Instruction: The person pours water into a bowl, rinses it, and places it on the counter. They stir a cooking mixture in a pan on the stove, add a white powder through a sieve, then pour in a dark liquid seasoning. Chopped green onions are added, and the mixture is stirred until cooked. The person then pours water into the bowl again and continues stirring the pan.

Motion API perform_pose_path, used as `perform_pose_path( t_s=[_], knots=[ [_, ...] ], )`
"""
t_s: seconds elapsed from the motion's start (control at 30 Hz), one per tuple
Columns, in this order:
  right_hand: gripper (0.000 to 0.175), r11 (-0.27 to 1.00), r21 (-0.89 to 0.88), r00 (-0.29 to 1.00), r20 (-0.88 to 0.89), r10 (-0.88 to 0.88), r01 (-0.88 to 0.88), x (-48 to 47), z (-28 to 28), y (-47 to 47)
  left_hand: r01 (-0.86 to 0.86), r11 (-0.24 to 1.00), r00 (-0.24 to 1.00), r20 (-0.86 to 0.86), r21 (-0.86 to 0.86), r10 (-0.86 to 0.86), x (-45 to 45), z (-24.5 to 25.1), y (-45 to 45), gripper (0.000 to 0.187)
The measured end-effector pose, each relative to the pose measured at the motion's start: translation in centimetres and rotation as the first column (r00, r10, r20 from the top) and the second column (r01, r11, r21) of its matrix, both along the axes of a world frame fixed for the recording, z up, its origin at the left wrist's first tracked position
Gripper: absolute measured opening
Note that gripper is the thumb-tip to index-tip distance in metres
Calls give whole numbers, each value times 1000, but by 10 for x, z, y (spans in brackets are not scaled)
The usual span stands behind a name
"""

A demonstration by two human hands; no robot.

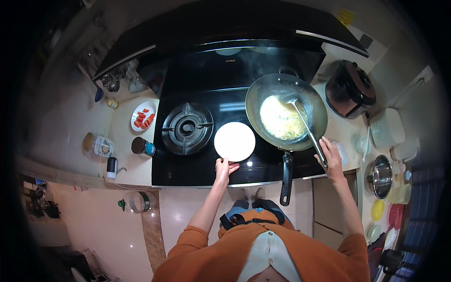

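With my left hand [224, 171] I grip the near rim of a round white plate [234, 141], which is over the black glass hob between the burners. My right hand [331, 158] holds the handle of a metal spatula [306, 123], whose blade rests in the food inside a wok [252, 109]. The food [282, 118] is pale yellow, glares brightly and looks like egg. The wok stands on the right burner, its black handle [286, 179] towards me. Some steam rises above it. Whether the plate touches the hob, I cannot tell.
A bare gas burner [187, 128] lies left of the plate. On the left counter stand a white dish [135, 109] of cut tomato and a dark-lidded jar [138, 145]. At right are a black rice cooker [348, 90] and a steel bowl [382, 176]. The range hood [232, 26] spans the top.
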State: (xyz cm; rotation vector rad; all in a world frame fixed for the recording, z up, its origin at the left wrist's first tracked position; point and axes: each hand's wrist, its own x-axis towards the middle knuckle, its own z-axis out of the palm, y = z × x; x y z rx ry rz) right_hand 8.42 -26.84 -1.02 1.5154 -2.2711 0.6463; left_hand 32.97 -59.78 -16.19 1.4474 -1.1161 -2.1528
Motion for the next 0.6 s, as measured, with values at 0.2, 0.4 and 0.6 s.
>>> perform_pose_path(
  t_s=[0.2,0.4,0.6],
  knots=[
    [67,962,11,946,178,-269,272,15,-14,36,8,990,997,-70,-142,-18,-14,-5,-18,53],
    [61,859,-104,845,272,-461,502,45,-27,112,75,975,996,-22,-210,-81,44,10,-5,51],
    [51,741,-174,759,228,-610,648,54,-22,203,228,953,973,94,-202,-213,116,50,69,64]
  ],
)
